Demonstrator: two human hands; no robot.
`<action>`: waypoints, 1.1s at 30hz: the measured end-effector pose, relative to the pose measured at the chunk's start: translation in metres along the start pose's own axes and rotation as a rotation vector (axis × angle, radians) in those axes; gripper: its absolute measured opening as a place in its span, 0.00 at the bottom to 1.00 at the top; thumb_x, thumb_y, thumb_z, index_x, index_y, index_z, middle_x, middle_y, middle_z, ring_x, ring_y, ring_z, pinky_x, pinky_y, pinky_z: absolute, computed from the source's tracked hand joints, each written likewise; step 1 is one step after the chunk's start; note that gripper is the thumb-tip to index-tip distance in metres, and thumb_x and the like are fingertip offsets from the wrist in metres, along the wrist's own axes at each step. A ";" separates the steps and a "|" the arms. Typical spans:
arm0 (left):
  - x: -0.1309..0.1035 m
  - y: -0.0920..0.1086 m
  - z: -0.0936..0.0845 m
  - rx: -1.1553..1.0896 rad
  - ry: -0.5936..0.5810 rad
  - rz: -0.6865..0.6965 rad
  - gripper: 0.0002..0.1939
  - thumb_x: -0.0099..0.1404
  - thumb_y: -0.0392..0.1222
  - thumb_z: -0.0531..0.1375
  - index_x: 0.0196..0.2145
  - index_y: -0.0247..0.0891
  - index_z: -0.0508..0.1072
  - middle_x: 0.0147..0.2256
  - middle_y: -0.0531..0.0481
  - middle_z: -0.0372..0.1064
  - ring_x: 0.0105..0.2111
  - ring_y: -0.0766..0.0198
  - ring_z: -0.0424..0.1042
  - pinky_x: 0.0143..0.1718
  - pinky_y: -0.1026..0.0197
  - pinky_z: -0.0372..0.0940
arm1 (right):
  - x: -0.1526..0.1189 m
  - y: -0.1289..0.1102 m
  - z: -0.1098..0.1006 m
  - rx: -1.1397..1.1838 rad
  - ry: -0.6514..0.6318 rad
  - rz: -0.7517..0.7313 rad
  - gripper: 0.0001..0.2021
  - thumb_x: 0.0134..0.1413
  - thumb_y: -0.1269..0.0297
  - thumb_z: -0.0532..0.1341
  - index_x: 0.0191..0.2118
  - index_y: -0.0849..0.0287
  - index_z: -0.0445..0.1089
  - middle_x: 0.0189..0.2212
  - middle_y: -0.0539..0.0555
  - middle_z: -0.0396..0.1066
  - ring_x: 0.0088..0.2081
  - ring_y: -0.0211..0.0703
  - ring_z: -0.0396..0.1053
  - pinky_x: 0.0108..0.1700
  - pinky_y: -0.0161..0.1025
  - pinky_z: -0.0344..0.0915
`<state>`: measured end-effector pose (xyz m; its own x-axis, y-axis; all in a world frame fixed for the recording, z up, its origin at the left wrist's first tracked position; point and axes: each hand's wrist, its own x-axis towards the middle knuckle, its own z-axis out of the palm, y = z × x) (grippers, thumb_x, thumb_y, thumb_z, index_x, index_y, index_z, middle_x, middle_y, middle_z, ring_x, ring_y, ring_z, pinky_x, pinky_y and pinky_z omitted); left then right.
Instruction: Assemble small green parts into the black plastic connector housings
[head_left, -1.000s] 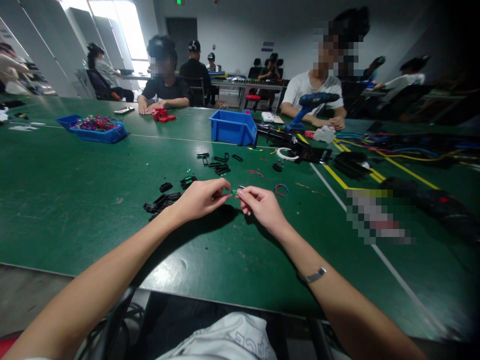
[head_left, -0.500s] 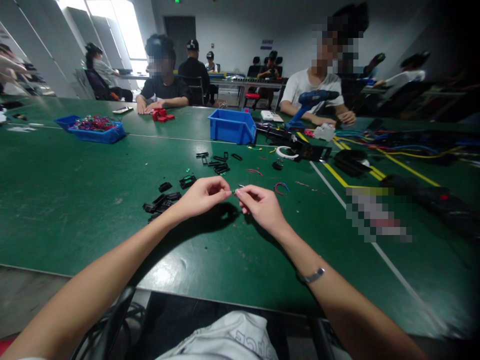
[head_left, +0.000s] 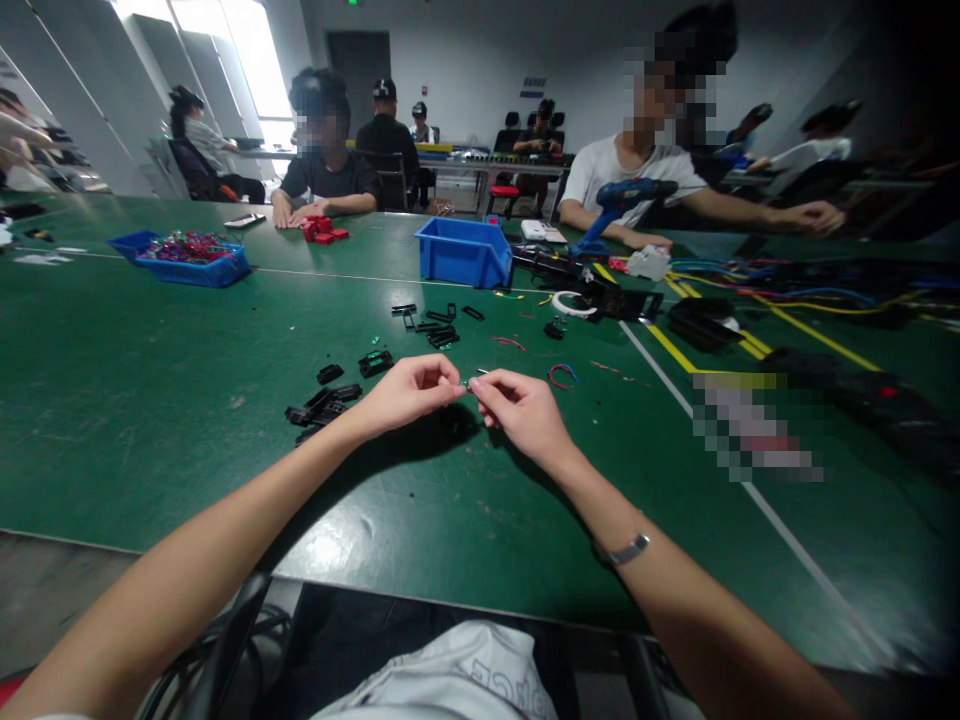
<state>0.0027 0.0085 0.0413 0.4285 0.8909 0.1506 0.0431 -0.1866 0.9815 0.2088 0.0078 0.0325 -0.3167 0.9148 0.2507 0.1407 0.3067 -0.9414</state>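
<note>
My left hand [head_left: 415, 393] is closed in a pinch, and my right hand [head_left: 520, 410] pinches from the opposite side. Between their fingertips is a tiny green part [head_left: 466, 385], mostly covered and too small to make out its kind. A thin dark piece [head_left: 484, 372] shows just above my right fingertips; I cannot tell whether it is held or lies behind them. Left of my left hand are a black housing with green inside [head_left: 376, 363] and a heap of black plastic parts [head_left: 324, 405]. Beyond the hands lie several black rectangular frames [head_left: 441, 325].
Farther back stand a blue bin [head_left: 465, 252] and a blue tray of coloured wires [head_left: 196, 262]. A blue power drill [head_left: 611, 212] is near a co-worker [head_left: 634, 175]. Short red wires [head_left: 510, 343], a wire loop [head_left: 562, 376] and cables [head_left: 810, 285] lie to the right on the green table [head_left: 187, 400].
My hands stay nearly in place, with only a slight shift of the left fingertips toward the right ones. The co-worker across the table has stretched one arm out to the right.
</note>
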 end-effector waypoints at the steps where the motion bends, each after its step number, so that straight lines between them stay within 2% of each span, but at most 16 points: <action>1: 0.000 0.000 0.000 -0.004 -0.002 -0.001 0.16 0.63 0.49 0.66 0.36 0.34 0.69 0.24 0.57 0.61 0.21 0.74 0.57 0.24 0.68 0.52 | 0.000 0.000 0.000 -0.002 0.000 -0.001 0.18 0.58 0.47 0.65 0.34 0.60 0.77 0.23 0.50 0.69 0.22 0.37 0.65 0.24 0.35 0.61; 12: 0.000 -0.001 -0.002 0.029 -0.008 -0.017 0.16 0.64 0.51 0.66 0.35 0.34 0.69 0.22 0.58 0.60 0.21 0.74 0.58 0.22 0.69 0.52 | 0.000 -0.001 0.001 0.010 0.001 -0.015 0.15 0.60 0.52 0.65 0.35 0.60 0.76 0.22 0.49 0.69 0.22 0.35 0.64 0.25 0.34 0.60; 22: -0.001 0.001 -0.003 0.062 -0.033 -0.069 0.17 0.64 0.51 0.65 0.32 0.33 0.72 0.21 0.57 0.62 0.20 0.74 0.60 0.22 0.69 0.54 | -0.001 -0.003 0.002 0.006 0.005 -0.022 0.15 0.59 0.50 0.65 0.35 0.59 0.77 0.22 0.49 0.69 0.22 0.36 0.64 0.25 0.34 0.61; 33: 0.000 -0.003 -0.005 0.040 -0.058 -0.059 0.17 0.64 0.52 0.65 0.32 0.33 0.72 0.21 0.56 0.63 0.19 0.74 0.58 0.21 0.68 0.52 | -0.002 -0.002 0.001 -0.004 -0.004 -0.023 0.16 0.59 0.50 0.65 0.34 0.59 0.76 0.22 0.49 0.69 0.22 0.36 0.64 0.25 0.34 0.61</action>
<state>-0.0016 0.0113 0.0388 0.4754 0.8757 0.0842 0.1058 -0.1519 0.9827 0.2085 0.0057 0.0336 -0.3236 0.9066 0.2710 0.1375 0.3284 -0.9345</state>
